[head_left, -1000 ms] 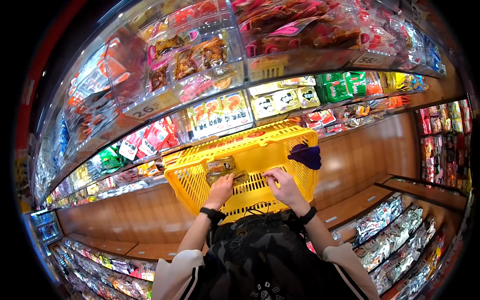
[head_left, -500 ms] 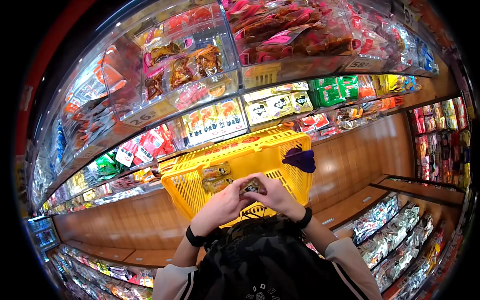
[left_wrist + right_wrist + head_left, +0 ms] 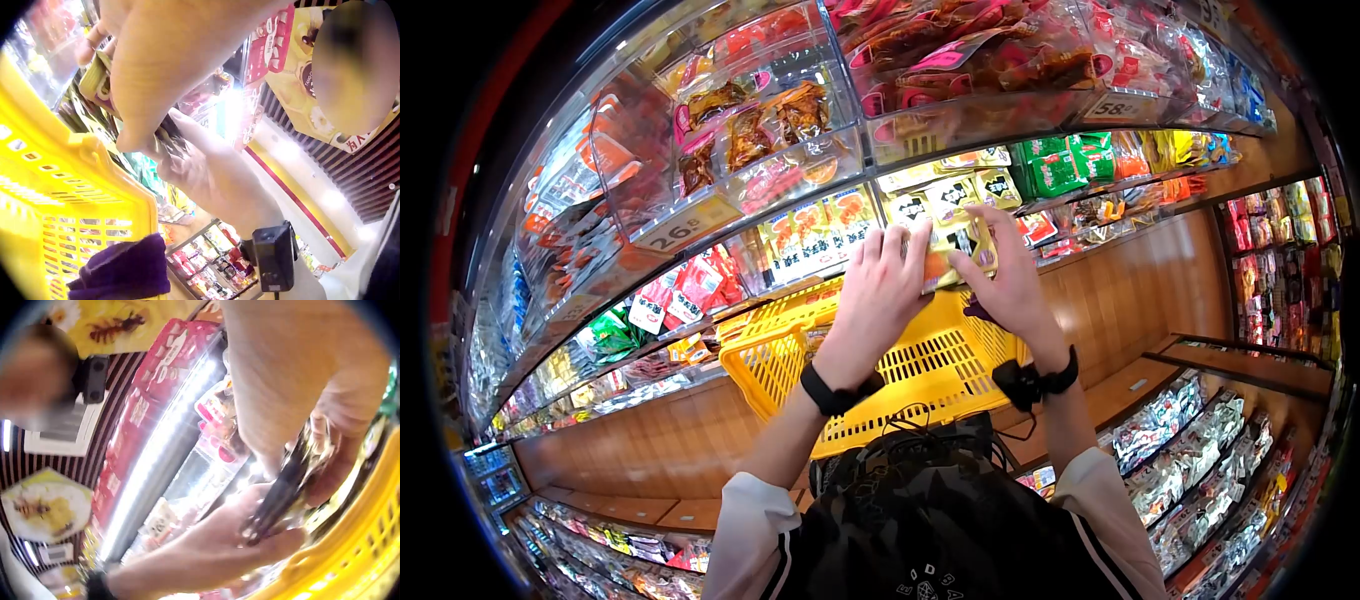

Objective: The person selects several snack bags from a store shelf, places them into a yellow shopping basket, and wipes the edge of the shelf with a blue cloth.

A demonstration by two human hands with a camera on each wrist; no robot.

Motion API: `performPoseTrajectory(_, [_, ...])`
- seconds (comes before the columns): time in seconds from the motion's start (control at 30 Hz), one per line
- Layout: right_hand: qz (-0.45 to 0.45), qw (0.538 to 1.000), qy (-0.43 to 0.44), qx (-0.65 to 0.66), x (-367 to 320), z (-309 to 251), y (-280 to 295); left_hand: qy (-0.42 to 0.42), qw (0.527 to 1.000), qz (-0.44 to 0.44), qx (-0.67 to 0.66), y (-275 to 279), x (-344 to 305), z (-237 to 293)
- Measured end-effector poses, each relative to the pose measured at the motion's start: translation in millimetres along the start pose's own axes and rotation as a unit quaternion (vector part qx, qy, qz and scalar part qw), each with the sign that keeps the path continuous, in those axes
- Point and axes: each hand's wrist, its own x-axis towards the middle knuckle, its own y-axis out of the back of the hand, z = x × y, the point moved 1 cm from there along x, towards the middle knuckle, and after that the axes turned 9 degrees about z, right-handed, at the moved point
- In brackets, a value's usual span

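Note:
At the lower shelf row, beyond the yellow basket [image 3: 880, 415], both hands close in on shiny yellow-and-black snack packets [image 3: 967, 240]. My left hand [image 3: 878, 290] grips from the left side, its fingers spread over the packet front. From the right, my right hand [image 3: 1010, 285] pinches with the thumb low and the fingers above. A dark packet edge [image 3: 284, 494] shows between the two hands in the right wrist view. Similar yellow packets [image 3: 950, 197] lie in the shelf bin right behind. The left forearm and hand cover part of the basket's inside.
A purple cloth [image 3: 122, 269] hangs on the basket's right rim. Clear bins of brown meat packs [image 3: 750, 135] overhang the shelf row. Green packs [image 3: 1065, 165] lie to the right, white-and-orange packs [image 3: 815, 235] to the left. Lower racks [image 3: 1190, 470] stand at lower right.
The left hand was at packets in the basket, then both hands held a packet over it. Now both have moved up and forward to the shelf bin, with packets between them.

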Motion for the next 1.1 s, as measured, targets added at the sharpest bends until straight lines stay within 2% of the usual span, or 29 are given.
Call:
performPoseTrajectory(0.07, [-0.052, 0.980, 0.123, -0.149, 13.4, -6.6, 11.4, 0.001, 1.000, 0.002, 0.000, -4.5, 16.2, -5.9])
performPoseTrajectory(0.1, [-0.094, 0.984, 0.080, -0.128, 18.0, -17.5, 16.9, 0.001, 1.000, 0.018, 0.015, -9.4, 23.0, -9.0])
performPoseTrajectory(0.13, [-0.094, 0.984, 0.080, -0.128, 22.1, -11.6, 19.4, 0.001, 0.999, 0.034, 0.029, -12.6, 29.0, -11.1])
performPoseTrajectory(0.2, [-0.090, 0.964, 0.169, -0.187, 34.4, 5.3, 21.3, -0.003, 0.999, 0.033, 0.025, -19.9, 37.3, -13.1])
performPoseTrajectory(0.27, [-0.082, 0.972, 0.140, -0.168, 39.4, 16.2, 20.7, -0.031, 0.996, 0.074, 0.049, -35.3, 39.9, -14.7])
performPoseTrajectory(0.4, [-0.067, 0.976, 0.121, -0.168, 43.0, 36.8, 15.4, -0.039, 0.994, 0.079, 0.058, -49.6, 36.8, -17.5])
performPoseTrajectory(0.47, [-0.057, 0.966, 0.160, -0.196, 44.8, 45.5, 12.5, -0.029, 0.996, 0.069, 0.037, -55.6, 34.0, -20.1])
performPoseTrajectory(0.6, [-0.057, 0.960, 0.147, -0.229, 43.8, 46.3, 12.8, -0.023, 0.996, 0.087, 0.008, -58.7, 30.0, -24.5])
performPoseTrajectory(0.67, [-0.036, 0.944, 0.207, -0.255, 44.5, 48.6, 11.0, -0.023, 0.996, 0.090, -0.006, -60.7, 28.7, -26.3])
performPoseTrajectory(0.8, [-0.038, 0.947, 0.190, -0.256, 45.7, 47.6, 10.4, -0.040, 0.993, 0.109, -0.008, -63.4, 29.7, -31.0])
performPoseTrajectory(0.93, [-0.044, 0.933, 0.212, -0.287, 45.3, 39.3, 12.2, -0.055, 0.993, 0.102, -0.021, -65.6, 30.6, -34.0])
performPoseTrajectory(1.1, [-0.071, 0.928, 0.217, -0.293, 44.3, 35.3, 17.0, -0.042, 0.992, 0.109, -0.053, -56.1, 32.1, -28.2])
